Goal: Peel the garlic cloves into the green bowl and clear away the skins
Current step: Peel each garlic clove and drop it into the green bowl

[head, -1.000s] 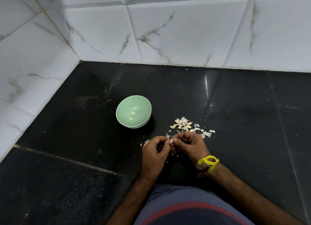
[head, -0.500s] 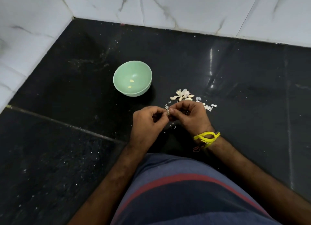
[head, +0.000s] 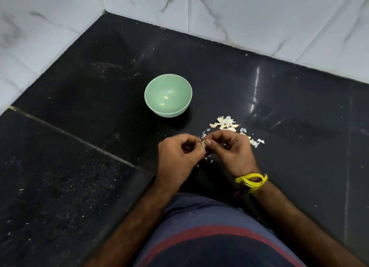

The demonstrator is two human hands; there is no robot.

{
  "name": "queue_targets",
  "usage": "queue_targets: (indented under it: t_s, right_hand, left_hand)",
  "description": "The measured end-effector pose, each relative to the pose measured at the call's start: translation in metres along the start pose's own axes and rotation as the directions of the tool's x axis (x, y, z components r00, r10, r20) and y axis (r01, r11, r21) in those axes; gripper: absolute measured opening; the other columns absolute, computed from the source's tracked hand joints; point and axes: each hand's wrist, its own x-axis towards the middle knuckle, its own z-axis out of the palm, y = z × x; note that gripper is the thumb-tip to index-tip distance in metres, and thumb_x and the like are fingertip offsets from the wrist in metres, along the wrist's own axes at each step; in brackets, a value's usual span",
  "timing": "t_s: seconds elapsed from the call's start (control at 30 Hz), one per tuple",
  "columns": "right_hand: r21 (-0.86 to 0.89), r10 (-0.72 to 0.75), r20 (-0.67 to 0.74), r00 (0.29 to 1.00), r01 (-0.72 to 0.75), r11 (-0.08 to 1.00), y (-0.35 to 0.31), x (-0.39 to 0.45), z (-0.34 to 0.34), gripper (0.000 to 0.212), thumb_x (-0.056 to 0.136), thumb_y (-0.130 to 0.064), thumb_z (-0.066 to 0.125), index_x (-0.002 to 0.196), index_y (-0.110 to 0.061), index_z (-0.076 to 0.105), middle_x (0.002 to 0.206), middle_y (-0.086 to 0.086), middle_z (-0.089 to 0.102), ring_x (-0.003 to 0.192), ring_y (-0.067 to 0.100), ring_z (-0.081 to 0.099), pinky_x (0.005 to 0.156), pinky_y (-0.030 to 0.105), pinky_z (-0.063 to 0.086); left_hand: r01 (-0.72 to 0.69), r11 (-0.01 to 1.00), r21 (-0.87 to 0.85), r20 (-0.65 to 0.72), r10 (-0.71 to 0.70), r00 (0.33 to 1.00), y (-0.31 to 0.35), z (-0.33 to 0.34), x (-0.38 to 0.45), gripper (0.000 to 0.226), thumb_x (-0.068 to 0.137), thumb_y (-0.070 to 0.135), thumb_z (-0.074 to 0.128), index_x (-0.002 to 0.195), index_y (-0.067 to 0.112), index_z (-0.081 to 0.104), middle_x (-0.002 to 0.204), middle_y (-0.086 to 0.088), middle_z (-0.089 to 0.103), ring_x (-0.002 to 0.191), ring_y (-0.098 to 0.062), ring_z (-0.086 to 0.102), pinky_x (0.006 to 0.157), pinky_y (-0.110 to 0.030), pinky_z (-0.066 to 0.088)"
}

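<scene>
Two peeled cloves lie in the bowl; both hands, left and right, pinch probably another clove; skins right of the bowl remain uncleared.

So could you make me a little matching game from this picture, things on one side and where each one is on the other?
Things:
1. green bowl
2. garlic clove
3. pile of skins
4. yellow thread band

Places:
A. round the right wrist
B. pinched between both hands
C. loose on the black floor, right of the bowl
D. on the floor, holding two peeled cloves

Pairs: 1-D, 2-B, 3-C, 4-A
</scene>
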Motion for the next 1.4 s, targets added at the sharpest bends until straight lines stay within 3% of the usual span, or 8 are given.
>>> queue_targets:
  t_s: [0.13, 0.27, 0.37, 0.63, 0.8, 1.0, 1.23, 1.4]
  right_hand:
    - [0.183, 0.052, -0.024, 0.998, -0.046, 0.982, -0.007, 0.001, 0.004, 0.009, 0.078, -0.007, 0.070, 0.085, -0.007, 0.075, 0.076, 0.012, 0.072, 0.064, 0.021, 0.064, 0.064, 0.030, 0.055]
    - [0.156, 0.046, -0.028, 0.999, -0.041, 0.987, -0.014, 0.001, 0.002, 0.012, 0.078, -0.005, 0.070, 0.089, -0.003, 0.073, 0.078, 0.014, 0.072, 0.066, 0.022, 0.065, 0.066, 0.029, 0.057]
    - [0.144, 0.044, -0.022, 0.999, -0.041, 0.989, -0.017, 0.001, 0.004, 0.010, 0.079, -0.004, 0.069, 0.089, -0.003, 0.073, 0.079, 0.012, 0.073, 0.068, 0.020, 0.067, 0.066, 0.027, 0.057]
    - [0.360, 0.183, 0.007, 0.983, -0.174, 0.917, -0.020, 0.000, 0.009, 0.013, 0.079, -0.005, 0.066, 0.089, -0.003, 0.073, 0.075, 0.013, 0.071, 0.060, 0.018, 0.065, 0.060, 0.025, 0.056]
    - [0.218, 0.143, -0.131, 0.981, -0.112, 0.969, -0.021, 0.000, 0.012, 0.007, 0.078, -0.002, 0.072, 0.081, -0.008, 0.074, 0.073, 0.015, 0.073, 0.061, 0.021, 0.068, 0.061, 0.028, 0.056]
    - [0.127, 0.018, -0.096, 0.995, -0.006, 0.992, -0.033, -0.001, 0.010, 0.022, 0.071, 0.009, 0.075, 0.084, -0.008, 0.074, 0.078, 0.009, 0.075, 0.072, 0.019, 0.071, 0.070, 0.028, 0.059]
    - [0.225, 0.025, -0.091, 0.996, -0.004, 0.974, -0.032, -0.006, 0.010, 0.022, 0.075, 0.013, 0.071, 0.094, 0.002, 0.071, 0.086, 0.017, 0.074, 0.079, 0.026, 0.071, 0.076, 0.035, 0.060]
    - [0.389, 0.108, -0.051, 0.993, -0.080, 0.918, -0.030, -0.005, 0.010, 0.028, 0.074, 0.003, 0.068, 0.102, 0.004, 0.068, 0.086, 0.018, 0.072, 0.077, 0.027, 0.068, 0.079, 0.039, 0.058]
  left_hand:
    - [0.151, 0.949, -0.276, 0.101, -0.128, 0.987, 0.006, -0.006, 0.002, 0.006, 0.087, -0.003, 0.069, 0.084, 0.001, 0.073, 0.066, -0.007, 0.071, 0.057, -0.010, 0.063, 0.057, -0.019, 0.053]
    - [0.135, 0.935, -0.328, 0.128, -0.097, 0.987, 0.008, -0.010, 0.002, 0.004, 0.088, 0.005, 0.071, 0.089, 0.001, 0.073, 0.066, -0.006, 0.071, 0.059, -0.012, 0.062, 0.058, -0.019, 0.053]
    - [0.098, 0.939, -0.329, 0.129, -0.058, 0.990, 0.009, -0.011, 0.002, 0.022, 0.078, 0.022, 0.076, 0.088, 0.002, 0.073, 0.071, -0.010, 0.073, 0.062, -0.015, 0.065, 0.061, -0.022, 0.055]
    - [0.184, 0.863, -0.471, 0.162, -0.121, 0.979, 0.009, -0.006, 0.002, 0.010, 0.080, 0.012, 0.073, 0.087, 0.006, 0.073, 0.070, -0.006, 0.071, 0.060, -0.010, 0.063, 0.058, -0.018, 0.052]
    - [0.161, 0.870, -0.467, 0.104, -0.127, 0.987, 0.012, -0.004, 0.002, 0.004, 0.090, -0.001, 0.066, 0.090, -0.001, 0.070, 0.067, -0.003, 0.069, 0.058, -0.007, 0.060, 0.055, -0.017, 0.050]
    - [0.049, 0.928, -0.368, 0.024, -0.043, 0.999, 0.019, -0.004, 0.002, 0.005, 0.092, -0.001, 0.065, 0.091, 0.000, 0.070, 0.071, 0.000, 0.070, 0.058, -0.005, 0.058, 0.057, -0.016, 0.050]
    - [-0.063, 0.987, -0.149, -0.003, 0.063, 0.998, 0.019, 0.002, 0.001, 0.008, 0.098, 0.006, 0.061, 0.091, 0.007, 0.066, 0.076, 0.007, 0.068, 0.068, -0.002, 0.062, 0.065, -0.017, 0.049]
    - [-0.064, 0.986, -0.151, -0.029, 0.060, 0.998, 0.020, 0.003, -0.001, 0.009, 0.098, 0.006, 0.060, 0.091, 0.009, 0.066, 0.074, 0.011, 0.068, 0.063, 0.002, 0.059, 0.062, -0.015, 0.047]
